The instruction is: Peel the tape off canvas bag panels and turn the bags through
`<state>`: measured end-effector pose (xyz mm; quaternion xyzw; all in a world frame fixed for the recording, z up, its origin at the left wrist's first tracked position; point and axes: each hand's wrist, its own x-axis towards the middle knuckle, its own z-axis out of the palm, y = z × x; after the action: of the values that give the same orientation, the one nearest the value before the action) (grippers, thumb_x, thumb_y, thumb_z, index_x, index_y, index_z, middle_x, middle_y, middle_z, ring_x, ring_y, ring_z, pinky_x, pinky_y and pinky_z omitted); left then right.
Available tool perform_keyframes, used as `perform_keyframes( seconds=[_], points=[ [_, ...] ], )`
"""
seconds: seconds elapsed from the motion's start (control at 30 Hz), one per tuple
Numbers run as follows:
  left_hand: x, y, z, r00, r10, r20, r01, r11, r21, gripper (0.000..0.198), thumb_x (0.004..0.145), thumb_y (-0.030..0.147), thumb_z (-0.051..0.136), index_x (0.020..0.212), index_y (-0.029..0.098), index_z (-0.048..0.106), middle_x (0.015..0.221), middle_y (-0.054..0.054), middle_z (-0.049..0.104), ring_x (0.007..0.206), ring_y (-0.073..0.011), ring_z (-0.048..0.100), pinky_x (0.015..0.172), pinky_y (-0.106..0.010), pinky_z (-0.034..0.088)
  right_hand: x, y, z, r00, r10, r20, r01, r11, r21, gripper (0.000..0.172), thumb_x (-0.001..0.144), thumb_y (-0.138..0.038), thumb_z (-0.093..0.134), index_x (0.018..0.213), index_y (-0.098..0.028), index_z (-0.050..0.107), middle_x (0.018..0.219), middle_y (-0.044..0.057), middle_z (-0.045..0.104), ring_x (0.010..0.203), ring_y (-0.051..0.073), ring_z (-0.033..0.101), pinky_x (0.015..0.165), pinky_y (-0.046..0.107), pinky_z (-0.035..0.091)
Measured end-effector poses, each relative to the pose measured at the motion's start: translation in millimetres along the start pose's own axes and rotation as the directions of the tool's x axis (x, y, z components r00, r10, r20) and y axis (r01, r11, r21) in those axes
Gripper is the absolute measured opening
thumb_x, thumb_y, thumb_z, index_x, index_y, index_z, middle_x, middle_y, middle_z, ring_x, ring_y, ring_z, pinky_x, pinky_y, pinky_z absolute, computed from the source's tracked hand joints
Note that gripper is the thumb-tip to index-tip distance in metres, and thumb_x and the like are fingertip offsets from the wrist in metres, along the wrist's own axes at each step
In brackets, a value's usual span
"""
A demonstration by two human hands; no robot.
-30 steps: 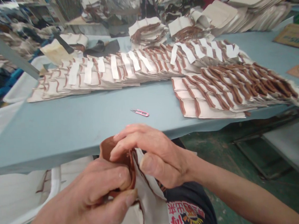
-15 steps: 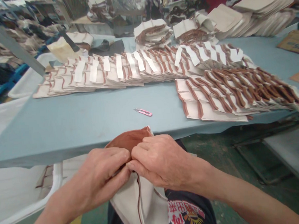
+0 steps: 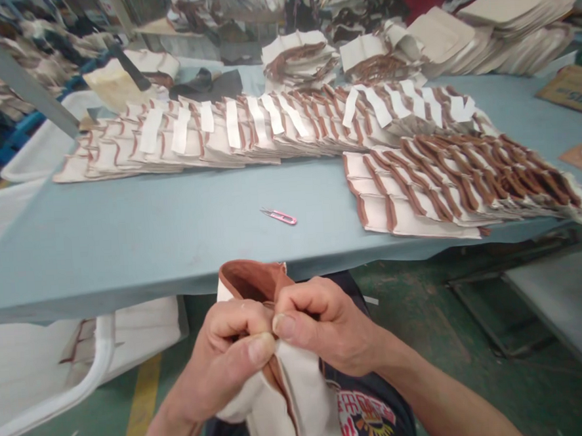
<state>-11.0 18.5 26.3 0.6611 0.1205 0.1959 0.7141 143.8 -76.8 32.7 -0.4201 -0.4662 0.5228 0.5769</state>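
Observation:
Between my hands is a cream fabric piece with a brown lining and a brown-edged seam, held over my lap at the table's front edge. My left hand is closed, pinching the fabric beside the seam with thumb and fingers. Right against it, my right hand pinches the same piece on the other side of the seam. The brown lining gapes open above my knuckles, and the lower part hangs down in folds. Pink thread snips lie on the table beyond my hands.
A long row of overlapping cream and brown pieces with white strips crosses the blue-covered table. Another overlapping batch lies at the right. Further stacks stand behind. A white curved tube is below left.
Both hands have shifted slightly right and down, turning so the thumbs show on top. The fabric's brown opening has become rounder, and the seam now runs down between the thumbs.

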Motion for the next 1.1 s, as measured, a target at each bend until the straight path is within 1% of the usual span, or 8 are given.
perform_keyframes(
  seconds=[0.13,0.2,0.37,0.5,0.67,0.83,0.97,1.1],
  points=[
    [-1,-21,22.4,0.996,0.026,-0.086,-0.024,0.999,0.020,0.068,0.097,0.079,0.045,0.061,0.025,0.024,0.052,0.004,0.030,0.045,-0.0117,0.035,0.041,-0.025,0.035,-11,7,2,0.994,-0.013,-0.106,0.011,1.000,-0.018,0.047,0.099,-0.046,0.069,0.066,-0.020,0.049,0.058,-0.008,0.035,0.051,0.007,0.027,0.047,0.023,0.021],
    [-1,-30,30.2,0.990,0.036,-0.137,-0.045,0.997,-0.065,0.066,0.096,0.076,0.049,0.063,0.025,0.023,0.052,0.005,0.030,0.047,-0.0124,0.039,0.045,-0.026,0.041,-16,12,0,0.992,-0.022,-0.123,0.017,0.999,-0.038,0.047,0.101,-0.048,0.066,0.067,-0.019,0.051,0.058,-0.007,0.036,0.051,0.007,0.027,0.047,0.024,0.021],
    [1,-24,27.1,0.998,0.042,-0.047,-0.053,0.962,-0.268,0.056,0.096,0.056,0.071,0.064,0.019,0.045,0.057,0.003,0.052,0.051,-0.0095,0.046,0.051,-0.021,0.042,-23,19,-9,0.994,-0.038,-0.099,0.034,0.999,-0.034,0.049,0.103,-0.055,0.062,0.072,-0.019,0.053,0.060,-0.007,0.038,0.052,0.007,0.030,0.047,0.022,0.023],
    [2,4,15.8,0.982,0.136,0.128,-0.149,0.984,0.096,0.043,0.105,0.039,0.064,0.069,0.017,0.059,0.063,0.000,0.066,0.056,-0.0096,0.056,0.054,-0.020,0.041,-25,11,-18,0.999,-0.028,0.022,0.028,0.999,-0.022,0.055,0.105,-0.061,0.058,0.070,-0.019,0.050,0.061,-0.007,0.040,0.053,0.007,0.033,0.048,0.022,0.025],
    [6,25,7.5,0.937,0.233,0.260,-0.340,0.774,0.534,0.037,0.105,0.024,0.063,0.071,0.019,0.051,0.059,0.008,0.048,0.053,-0.0060,0.045,0.052,-0.020,0.034,-22,-8,-30,0.992,0.026,0.126,-0.009,0.990,-0.139,0.050,0.098,-0.056,0.070,0.070,-0.017,0.056,0.062,-0.007,0.047,0.055,0.007,0.037,0.051,0.021,0.029],
    [12,28,2.0,0.911,0.243,0.334,-0.407,0.661,0.630,0.046,0.109,0.037,0.061,0.070,0.020,0.044,0.057,0.010,0.043,0.050,-0.0056,0.041,0.051,-0.020,0.031,-18,-11,-35,0.972,0.136,0.193,-0.109,0.984,-0.141,0.044,0.094,-0.050,0.076,0.072,-0.016,0.060,0.060,-0.008,0.044,0.054,0.007,0.033,0.048,0.020,0.026],
    [15,26,-1.9,0.920,0.231,0.316,-0.383,0.698,0.605,0.048,0.109,0.044,0.060,0.068,0.019,0.052,0.054,0.010,0.047,0.048,-0.0057,0.040,0.048,-0.021,0.031,-20,-13,-34,0.986,0.029,0.163,0.016,0.962,-0.272,0.033,0.101,-0.035,0.068,0.074,-0.017,0.060,0.061,-0.009,0.044,0.054,0.006,0.036,0.053,0.020,0.029],
    [17,21,-6.6,0.942,0.197,0.273,-0.323,0.756,0.570,0.048,0.106,0.043,0.066,0.066,0.019,0.054,0.053,0.009,0.045,0.047,-0.0065,0.039,0.046,-0.022,0.030,-22,-23,-33,0.988,-0.067,0.143,0.136,0.818,-0.559,0.026,0.105,-0.028,0.061,0.082,-0.016,0.064,0.070,-0.005,0.057,0.061,0.008,0.048,0.061,0.022,0.032]
  ],
)
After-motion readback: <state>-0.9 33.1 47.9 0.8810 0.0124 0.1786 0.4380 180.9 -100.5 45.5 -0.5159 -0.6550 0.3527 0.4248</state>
